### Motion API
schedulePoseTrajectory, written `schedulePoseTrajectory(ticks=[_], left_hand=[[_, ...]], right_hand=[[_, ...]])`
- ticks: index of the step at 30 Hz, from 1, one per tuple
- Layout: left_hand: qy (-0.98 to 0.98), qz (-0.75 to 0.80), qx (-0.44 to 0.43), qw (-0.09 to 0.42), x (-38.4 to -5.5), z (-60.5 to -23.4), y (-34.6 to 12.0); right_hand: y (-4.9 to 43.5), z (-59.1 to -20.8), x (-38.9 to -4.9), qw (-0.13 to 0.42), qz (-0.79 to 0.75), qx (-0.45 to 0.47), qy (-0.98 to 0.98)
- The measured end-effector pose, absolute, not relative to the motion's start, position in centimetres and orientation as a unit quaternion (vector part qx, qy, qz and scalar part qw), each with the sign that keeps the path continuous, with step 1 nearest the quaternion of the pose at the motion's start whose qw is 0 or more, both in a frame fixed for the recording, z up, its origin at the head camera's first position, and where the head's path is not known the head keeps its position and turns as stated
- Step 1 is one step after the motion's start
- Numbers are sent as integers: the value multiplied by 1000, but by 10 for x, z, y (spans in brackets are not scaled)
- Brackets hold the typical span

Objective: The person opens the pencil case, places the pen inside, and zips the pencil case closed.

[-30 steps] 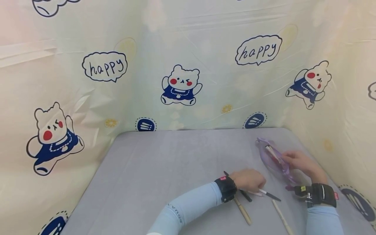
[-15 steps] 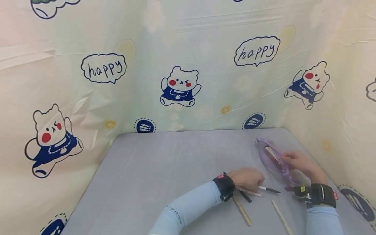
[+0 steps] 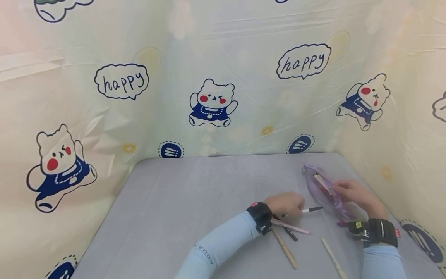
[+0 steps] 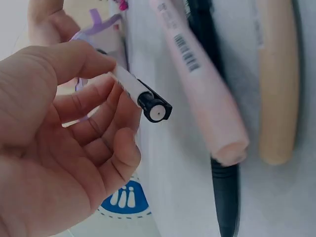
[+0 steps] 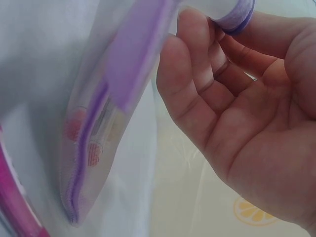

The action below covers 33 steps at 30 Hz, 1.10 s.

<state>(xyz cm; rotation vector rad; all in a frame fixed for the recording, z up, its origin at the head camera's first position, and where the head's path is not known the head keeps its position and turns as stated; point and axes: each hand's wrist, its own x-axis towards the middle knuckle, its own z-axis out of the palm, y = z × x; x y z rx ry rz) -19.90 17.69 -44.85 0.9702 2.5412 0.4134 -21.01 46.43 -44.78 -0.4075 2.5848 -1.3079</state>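
Left hand (image 3: 285, 203) pinches white-and-black pen (image 3: 312, 209), long axis aimed right at the slanted, purple translucent pencil case (image 3: 318, 195) just beyond on the desk (image 3: 191, 193), its edge pinched by the nearer right hand (image 3: 355, 193).

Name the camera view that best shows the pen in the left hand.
Left wrist: the pen is large there, its black clip plain. Head shows it small, partly hidden by the left hand; right wrist doesn't show it.
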Motion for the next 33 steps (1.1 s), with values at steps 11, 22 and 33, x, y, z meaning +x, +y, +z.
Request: schedulePoseTrajectory(ticks=[11,22,33], left_hand=[[912,269,233,203,-225,-454,182],[879,405,152,198,-237,-462,184],[737,620,57,265,-248,-481,208]], right_hand=[[464,-445,-206,119,-434,-116,886],[460,-440,-207,111,-439,-110,885],[463,-444,-211,116,-439,-108,885]])
